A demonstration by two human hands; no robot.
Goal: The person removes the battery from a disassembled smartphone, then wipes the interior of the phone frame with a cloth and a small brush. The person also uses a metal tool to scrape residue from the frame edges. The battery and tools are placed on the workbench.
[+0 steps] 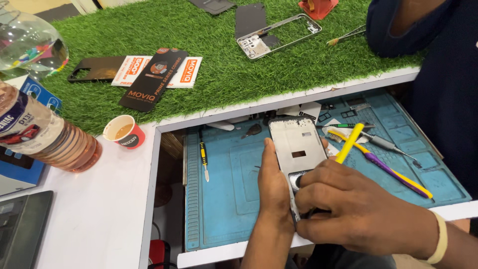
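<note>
Steadying the phone frame (298,144) in my closed left hand (273,187), my right hand (348,209) pinched a part at its lower end; seating it looked like needing gentle pressure.

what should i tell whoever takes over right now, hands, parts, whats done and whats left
Left hand: grips the phone frame by its left edge, over the blue work mat.
Right hand: fingers pressed on the frame's lower end; what they pinch is hidden.
Nearby on the mat: yellow-handled screwdriver, yellow stick tool, purple and yellow tool.
On the green turf: a second frame.
Done: the frame looks stripped, with no screen fitted. Left: the lower end is in hand.
</note>
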